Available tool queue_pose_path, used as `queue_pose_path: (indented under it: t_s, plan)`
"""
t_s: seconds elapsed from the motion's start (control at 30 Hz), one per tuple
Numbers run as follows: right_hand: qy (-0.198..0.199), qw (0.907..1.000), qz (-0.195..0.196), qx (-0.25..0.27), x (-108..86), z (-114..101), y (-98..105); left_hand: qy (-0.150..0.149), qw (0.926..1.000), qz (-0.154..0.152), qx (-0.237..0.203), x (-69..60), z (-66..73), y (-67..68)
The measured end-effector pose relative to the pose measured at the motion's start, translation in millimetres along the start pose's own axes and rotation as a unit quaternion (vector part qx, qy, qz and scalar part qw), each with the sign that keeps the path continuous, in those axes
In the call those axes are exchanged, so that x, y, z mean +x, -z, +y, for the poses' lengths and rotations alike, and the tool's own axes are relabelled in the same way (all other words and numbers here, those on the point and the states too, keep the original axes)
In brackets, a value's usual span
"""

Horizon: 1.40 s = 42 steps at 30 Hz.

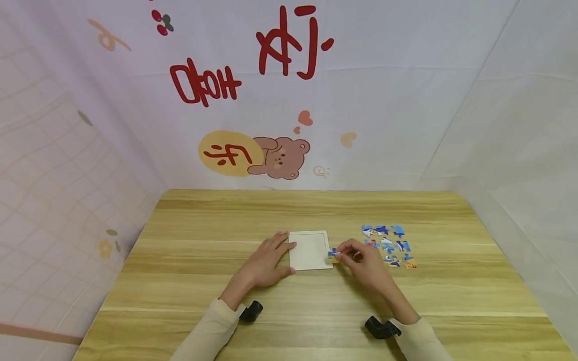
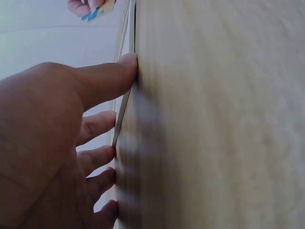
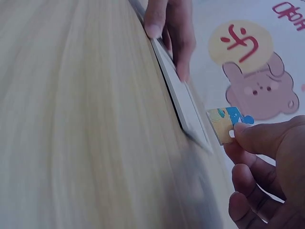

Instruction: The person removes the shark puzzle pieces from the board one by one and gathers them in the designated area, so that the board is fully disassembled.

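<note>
A white square puzzle tray [image 1: 309,251] with a raised rim lies flat on the table, and its inside is bare. My left hand [image 1: 265,261] rests at the tray's left side, thumb at the near corner and fairly straight fingers along the edge. Between thumb and fingertips, my right hand [image 1: 367,264] pinches a jigsaw piece [image 3: 221,125], yellow and blue with a rounded blue tab. In the head view that piece is over or beside the tray's right rim; the right wrist view shows it raised off the table.
Right of the tray, several loose jigsaw pieces [image 1: 387,244] in blue, white, red and yellow lie in rough rows, partly behind the right hand. The wooden table [image 1: 217,210] meets a printed cloth wall [image 1: 384,100] at the back. Black wrist devices [image 1: 381,328] sit at both sleeves.
</note>
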State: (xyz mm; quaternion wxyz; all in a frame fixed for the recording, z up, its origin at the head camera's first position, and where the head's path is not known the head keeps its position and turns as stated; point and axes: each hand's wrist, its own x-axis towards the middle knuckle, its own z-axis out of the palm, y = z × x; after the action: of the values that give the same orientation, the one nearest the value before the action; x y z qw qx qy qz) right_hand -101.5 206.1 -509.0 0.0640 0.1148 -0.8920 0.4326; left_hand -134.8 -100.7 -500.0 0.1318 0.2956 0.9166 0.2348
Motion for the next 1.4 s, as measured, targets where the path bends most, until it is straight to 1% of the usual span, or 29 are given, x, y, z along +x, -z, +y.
queue_pose_path:
  t_s: [0.23, 0.37, 0.5, 0.73, 0.93, 1.07, 1.17, 1.3, 1.4]
  plan:
    - [-0.001, 0.9993, 0.017, -0.032, -10.5, 19, 23, -0.005, 1.0, 0.005, -0.001, -0.3, -1.1, 0.8]
    - [-0.003, 0.999, 0.022, -0.04, -16.4, 29, 36, -0.008, 0.9999, 0.004, -0.006, -0.2, -0.5, 0.8]
    - [-0.015, 0.9986, 0.021, -0.047, -20.3, 38, 47, -0.007, 0.9999, 0.003, -0.012, -0.1, 0.4, 0.9]
    - [-0.039, 0.9947, 0.024, -0.092, -26.0, 46, 64, -0.006, 0.9999, 0.002, -0.015, -0.6, 1.5, 1.2]
    - [-0.042, 0.9934, 0.024, -0.104, -26.2, 54, 72, -0.001, 0.9999, 0.004, -0.012, 0.9, 1.2, 0.7]
    - [-0.032, 0.9925, 0.02, -0.117, -23.3, 55, 74, 0.0, 0.9999, 0.004, -0.011, 2.0, 1.8, 1.5]
    - [-0.03, 0.9901, 0.008, -0.137, -20.1, 54, 76, -0.001, 0.9999, 0.006, -0.008, 2.7, 1.6, 1.6]
    - [-0.038, 0.986, -0.01, -0.162, -16.7, 52, 79, -0.003, 1.0, 0.005, -0.008, 2.7, 1.5, 1.9]
    - [-0.033, 0.9834, -0.02, -0.177, -14.7, 50, 80, -0.004, 0.9999, 0.003, -0.011, 1.7, 2.2, 2.5]
